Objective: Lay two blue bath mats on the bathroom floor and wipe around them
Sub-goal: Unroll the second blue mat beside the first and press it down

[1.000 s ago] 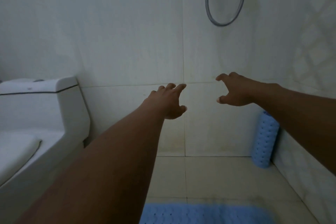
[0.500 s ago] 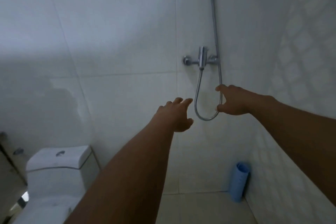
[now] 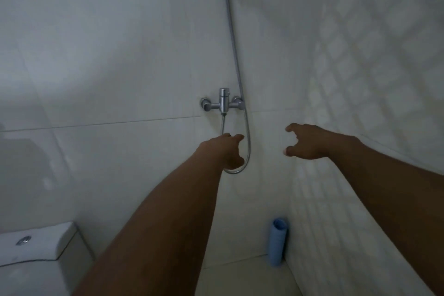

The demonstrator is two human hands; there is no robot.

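A rolled blue bath mat point(image 3: 278, 243) stands upright in the corner where the back wall meets the right wall, on the tiled floor. Both my arms reach forward at about chest height, well above the roll. My left hand point(image 3: 225, 151) is in front of the loop of the shower hose, fingers loosely spread, holding nothing. My right hand point(image 3: 310, 142) is to its right, fingers loosely curved with the thumb apart, also holding nothing. No second mat is in view.
A chrome shower mixer point(image 3: 223, 103) is on the back wall with its hose point(image 3: 247, 142) looping below it. A white toilet cistern point(image 3: 40, 245) stands at the lower left. Patterned tiles cover the right wall point(image 3: 360, 79).
The view has tilted upward: the flat blue mat at the bottom has left the frame, and the shower mixer and hose have come in. Both hands stay outstretched and hold nothing.
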